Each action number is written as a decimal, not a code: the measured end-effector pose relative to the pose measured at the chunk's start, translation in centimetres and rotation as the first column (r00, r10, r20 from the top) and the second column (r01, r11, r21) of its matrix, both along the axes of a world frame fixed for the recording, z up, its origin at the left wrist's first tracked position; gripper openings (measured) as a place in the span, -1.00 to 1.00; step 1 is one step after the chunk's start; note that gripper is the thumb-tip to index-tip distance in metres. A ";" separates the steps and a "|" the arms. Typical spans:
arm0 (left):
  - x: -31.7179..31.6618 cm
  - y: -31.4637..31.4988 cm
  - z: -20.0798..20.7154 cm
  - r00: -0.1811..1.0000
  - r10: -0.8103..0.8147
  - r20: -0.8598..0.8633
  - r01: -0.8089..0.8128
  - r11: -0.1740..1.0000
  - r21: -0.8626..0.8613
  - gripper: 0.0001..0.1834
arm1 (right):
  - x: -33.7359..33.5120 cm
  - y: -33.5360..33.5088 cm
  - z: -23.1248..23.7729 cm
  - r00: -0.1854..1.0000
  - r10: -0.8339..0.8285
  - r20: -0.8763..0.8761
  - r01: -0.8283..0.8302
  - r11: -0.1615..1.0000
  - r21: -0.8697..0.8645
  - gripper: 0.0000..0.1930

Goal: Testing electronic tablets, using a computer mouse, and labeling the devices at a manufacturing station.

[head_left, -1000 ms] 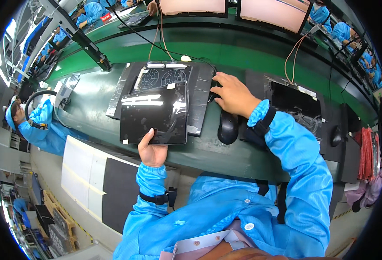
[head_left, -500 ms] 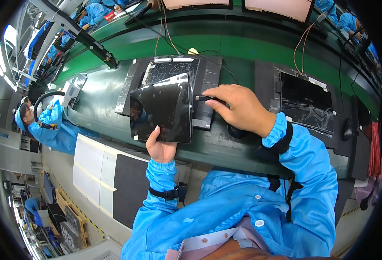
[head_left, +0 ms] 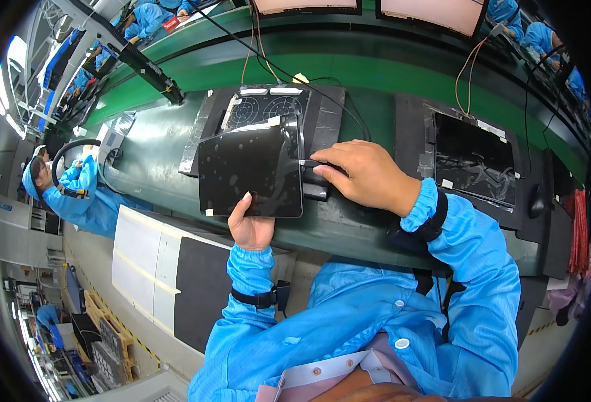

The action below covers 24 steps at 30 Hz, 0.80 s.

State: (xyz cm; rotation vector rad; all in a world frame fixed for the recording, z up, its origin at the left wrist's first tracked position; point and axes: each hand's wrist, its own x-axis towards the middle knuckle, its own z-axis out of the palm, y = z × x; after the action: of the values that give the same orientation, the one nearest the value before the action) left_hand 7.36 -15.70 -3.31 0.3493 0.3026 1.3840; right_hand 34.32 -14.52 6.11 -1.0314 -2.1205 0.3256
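A black tablet (head_left: 252, 167) with smudges on its dark screen is held tilted above the bench by my left hand (head_left: 251, 226). That thumb lies on the lower edge of the screen, and the other fingers are hidden beneath. At the tablet's right edge, my right hand (head_left: 369, 175) pinches a black cable plug (head_left: 314, 163) between thumb and fingers. Its pale metal tip meets the edge; whether it sits inside a port cannot be made out. Behind the tablet lies a black board (head_left: 327, 120) bearing a sheet with circular target patterns (head_left: 268, 108).
A second tablet (head_left: 474, 159) lies on a dark mat to the right, beside a black mouse (head_left: 537, 200). Two monitors (head_left: 433, 15) stand at the back. A jointed arm (head_left: 138, 63) reaches in from the upper left. A co-worker in blue (head_left: 84, 201) sits at the left.
My right hand has brought the plug left to the tablet's edge. The tablet has turned slightly and shifted a little to the right in my left hand.
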 end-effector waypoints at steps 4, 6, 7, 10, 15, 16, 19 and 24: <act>0.1 -0.1 0.3 1.000 -0.003 -0.011 0.004 1.000 0.023 -0.50 | 0.2 0.0 0.5 0.998 0.018 0.060 -0.011 0.995 -0.099 -0.76; 0.2 -0.2 0.5 0.997 -0.002 -0.075 0.001 1.000 -0.009 -0.49 | 0.4 0.1 0.7 0.996 0.044 0.076 -0.036 0.994 -0.102 -0.76; 0.3 -0.2 0.6 0.998 -0.003 -0.059 0.004 1.000 0.027 -0.49 | 0.5 0.1 0.7 0.993 0.051 0.109 -0.036 0.991 -0.131 -0.76; 0.4 -0.3 1.0 0.995 -0.052 -0.081 0.055 0.998 0.041 -0.47 | 0.7 0.2 0.7 0.991 0.070 0.112 -0.054 0.989 -0.137 -0.80; 0.5 -0.3 1.2 0.979 -0.076 -0.188 0.071 0.997 -0.032 -0.46 | 0.9 0.0 0.4 0.989 0.091 0.114 -0.074 0.986 -0.148 -0.80; 0.4 -0.3 1.2 0.980 -0.056 -0.190 0.055 0.998 -0.012 -0.46 | 0.9 0.0 0.3 0.990 0.083 0.115 -0.062 0.983 -0.172 -0.80; 0.4 -0.1 1.2 0.969 -0.091 -0.229 0.090 0.996 -0.016 -0.48 | 1.0 0.0 0.1 0.990 0.094 0.107 -0.074 0.982 -0.176 -0.81; 0.8 0.6 2.3 0.963 -0.082 -0.256 0.041 0.986 -0.162 -0.54 | 0.8 -0.2 0.4 0.982 0.000 0.191 0.014 0.997 -0.070 -0.73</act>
State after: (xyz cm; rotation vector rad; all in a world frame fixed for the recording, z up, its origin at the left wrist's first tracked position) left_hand 8.21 -15.08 -1.01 0.4090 0.6100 1.2444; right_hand 35.09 -14.70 6.47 -1.1514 -2.2899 0.3115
